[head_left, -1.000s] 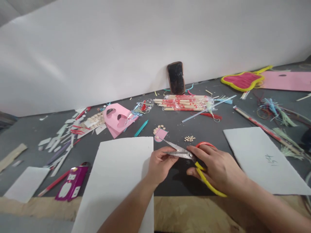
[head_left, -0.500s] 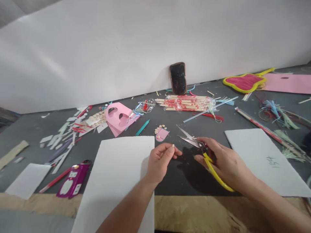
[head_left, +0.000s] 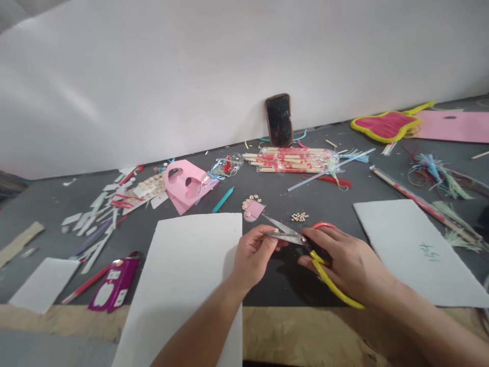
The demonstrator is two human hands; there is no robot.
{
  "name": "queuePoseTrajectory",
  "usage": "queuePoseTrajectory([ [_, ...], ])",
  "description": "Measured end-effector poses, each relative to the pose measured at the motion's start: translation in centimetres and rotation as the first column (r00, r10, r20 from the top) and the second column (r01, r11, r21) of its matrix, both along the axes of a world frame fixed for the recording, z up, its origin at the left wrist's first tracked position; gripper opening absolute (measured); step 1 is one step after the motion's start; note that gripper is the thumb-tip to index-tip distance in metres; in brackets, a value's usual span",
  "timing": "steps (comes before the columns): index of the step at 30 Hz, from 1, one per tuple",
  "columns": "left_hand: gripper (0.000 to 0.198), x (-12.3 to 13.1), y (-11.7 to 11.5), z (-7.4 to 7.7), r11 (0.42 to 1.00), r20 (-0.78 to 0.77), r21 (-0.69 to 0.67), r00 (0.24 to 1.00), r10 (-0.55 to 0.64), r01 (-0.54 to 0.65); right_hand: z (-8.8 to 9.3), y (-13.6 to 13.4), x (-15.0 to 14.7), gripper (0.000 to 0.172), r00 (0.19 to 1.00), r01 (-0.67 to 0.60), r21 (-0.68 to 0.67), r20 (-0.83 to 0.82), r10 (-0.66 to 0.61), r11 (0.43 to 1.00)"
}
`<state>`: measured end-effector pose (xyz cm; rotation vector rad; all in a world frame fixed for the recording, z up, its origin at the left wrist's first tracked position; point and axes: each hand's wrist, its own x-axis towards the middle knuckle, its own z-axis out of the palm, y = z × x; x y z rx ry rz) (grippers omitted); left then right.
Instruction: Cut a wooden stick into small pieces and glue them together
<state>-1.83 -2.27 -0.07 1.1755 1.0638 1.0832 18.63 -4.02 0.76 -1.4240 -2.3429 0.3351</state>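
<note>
My left hand pinches a tiny pale bead-like piece between thumb and forefinger, over the right edge of a white foam board. My right hand grips scissors with one yellow and one red handle. The blades are spread, and the lower one lies against the left fingertips beside the pale piece. Just beyond the scissors lies a small heap of pale beads. To its left sits a small pink heart-shaped piece with several pale flower-like bits along its upper edge.
A phone leans against the white wall. Bagged sticks lie before it. A teal tube and a pink cutout sheet are left of centre. Another white board is at right; a purple packet at left.
The scissors in my right hand have moved left, bringing the blades to my left fingertips. The bead heap behind them has come into view. My left hand has barely moved.
</note>
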Motion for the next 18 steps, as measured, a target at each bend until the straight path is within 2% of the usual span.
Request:
queuePoseTrajectory([
  [18,0.026,-0.22,-0.13,-0.28,0.998,-0.061,0.046,0.997,-0.047,0.050,0.11,-0.12,0.03,0.039,1.000,0.001,-0.003,0.020,-0.001,1.000],
])
